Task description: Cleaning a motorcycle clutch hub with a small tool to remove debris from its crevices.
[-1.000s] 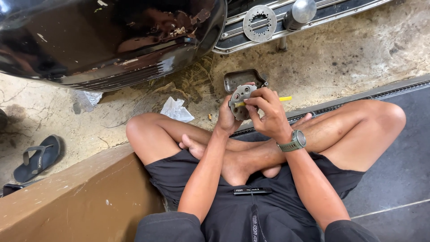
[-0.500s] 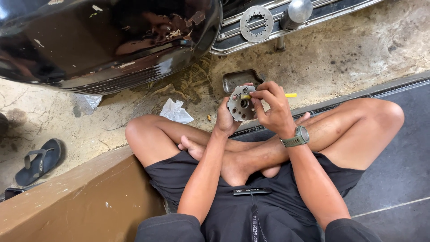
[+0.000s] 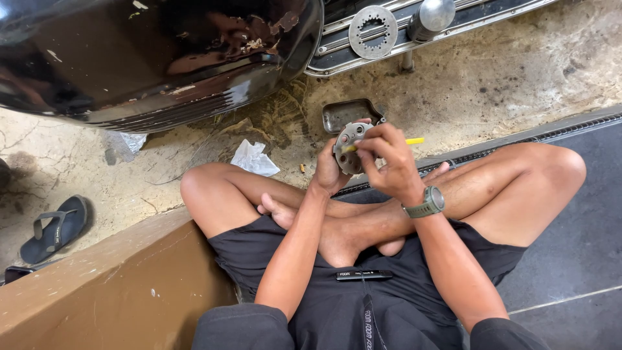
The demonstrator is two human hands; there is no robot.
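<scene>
Over the dirt floor, left hand grips a round metal part; right hand pinches a sideways yellow-handled tool.

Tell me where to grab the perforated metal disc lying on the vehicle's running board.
Grip the perforated metal disc by its outer rim, coming from above. It lies flat on the ribbed running board, face up, so the rim is the exposed edge; its toothed centre hole also offers a finger hold.

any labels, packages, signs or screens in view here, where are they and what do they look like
Small black rectangular label with pale lettering: sewn flat on the black shorts, at the person's lap between the two forearms.
Line of pale print down the black shorts: a narrow vertical strip at the bottom edge, below that label.
Grey-green wristwatch: on the right wrist, round case; its face is too small to read as a screen.
No packages or signs show.
</scene>
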